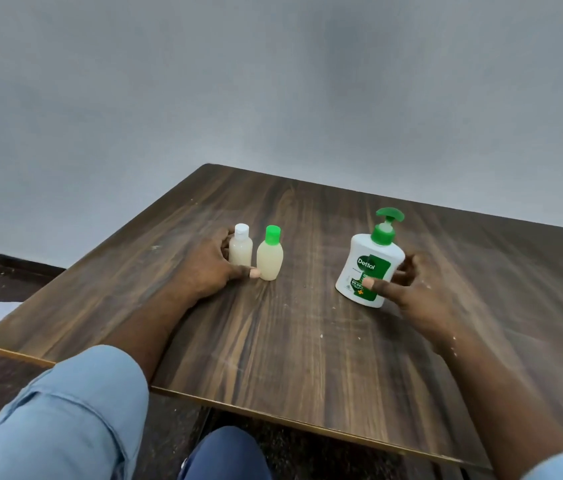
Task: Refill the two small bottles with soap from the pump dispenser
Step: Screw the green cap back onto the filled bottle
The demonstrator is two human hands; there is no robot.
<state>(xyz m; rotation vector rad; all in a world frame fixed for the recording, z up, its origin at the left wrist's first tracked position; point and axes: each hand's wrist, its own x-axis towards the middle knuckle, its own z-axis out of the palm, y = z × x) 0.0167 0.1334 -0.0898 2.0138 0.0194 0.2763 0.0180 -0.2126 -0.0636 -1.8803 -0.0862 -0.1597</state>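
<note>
Nearest, a dark blue knee (228, 455) and a light blue sleeve (65, 410), below the edge of the wooden surface (290, 358). Further up, left hand (204, 268) wrapped round the white-capped bottle (240, 251), fingers (226, 237) curled behind it, thumb lying low across the front with its tip at the base of the green-capped bottle (269, 259) just beside. Both small bottles upright, capped, pale soap showing up to the shoulder. Well apart to the right, pump dispenser (370, 268) tilted, held by the right hand (418, 296): thumb pressed on the label, fingers (408, 268) curled round the back, a little blurred. Probably a matter of lifting or setting down; hard to say which. Either way: bring the dispenser's base flat before letting go, keep off the pump head, steady the white-capped bottle low on its body, avoid knocking its green-capped neighbour over. If more soap wanted, uncap first.
</note>
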